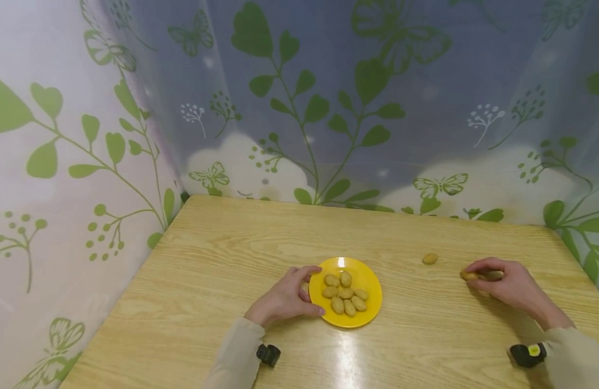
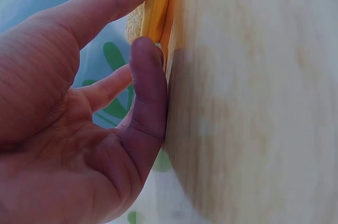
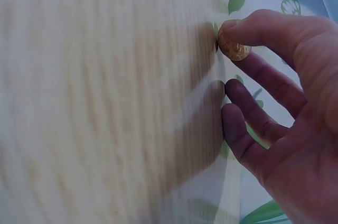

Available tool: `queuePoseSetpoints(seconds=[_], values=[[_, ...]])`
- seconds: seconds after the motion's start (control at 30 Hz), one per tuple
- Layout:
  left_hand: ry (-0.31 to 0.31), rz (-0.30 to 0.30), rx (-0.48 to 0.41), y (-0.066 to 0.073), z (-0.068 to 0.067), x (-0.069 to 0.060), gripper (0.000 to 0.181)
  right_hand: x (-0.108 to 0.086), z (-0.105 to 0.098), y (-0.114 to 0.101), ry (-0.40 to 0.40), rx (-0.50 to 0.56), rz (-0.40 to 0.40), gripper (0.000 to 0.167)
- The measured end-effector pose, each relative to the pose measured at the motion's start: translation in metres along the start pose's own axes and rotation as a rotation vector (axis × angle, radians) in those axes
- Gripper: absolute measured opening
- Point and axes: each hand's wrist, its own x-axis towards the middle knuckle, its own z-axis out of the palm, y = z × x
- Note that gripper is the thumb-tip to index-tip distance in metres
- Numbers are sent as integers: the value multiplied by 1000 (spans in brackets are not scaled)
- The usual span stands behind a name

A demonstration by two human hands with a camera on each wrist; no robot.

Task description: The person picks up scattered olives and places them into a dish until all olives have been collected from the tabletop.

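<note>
A round yellow plate [image 1: 374, 302] with several walnuts [image 1: 346, 279] on it sits at the middle of the table. My left hand [image 1: 288, 295] holds the plate's left rim, thumb at the near side and index finger at the far side. In the left wrist view, the plate's rim [image 2: 158, 7] shows edge-on by the fingers. Over to the right, my right hand [image 1: 508, 283] pinches a single walnut [image 3: 233, 44] between thumb and finger, at or just above the table. A loose walnut [image 1: 430, 259] lies between the plate and that hand, slightly farther back.
The wooden table [image 1: 260, 232] ends at a patterned curtain [image 1: 299, 108] behind, with another patterned hanging [image 1: 61, 189] along the left. Each wrist carries a small black camera, such as the right camera [image 1: 527, 355].
</note>
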Motion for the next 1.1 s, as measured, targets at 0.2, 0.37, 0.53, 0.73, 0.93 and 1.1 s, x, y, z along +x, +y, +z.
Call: queuePoseSetpoints(seconds=[0.2, 0.37, 0.53, 0.73, 0.93, 1.1], values=[[-1, -3, -5, 1, 0, -1, 85, -2, 4, -4, 2, -6, -2, 26], [0, 1, -2, 2, 0, -2, 84, -6, 8, -10, -23, 30, 14, 29], [5, 9, 3, 3, 0, -2, 85, -8, 12, -18, -11, 41, -22, 27], [3, 8, 0, 3, 0, -2, 85, -11, 17, -29, 10, 53, -71, 24], [-6, 6, -18, 1, 0, -1, 85, -12, 24, -38, 52, 55, -114, 21], [-4, 9, -21, 1, 0, -1, 85, -13, 30, -46, 64, 70, -156, 20]])
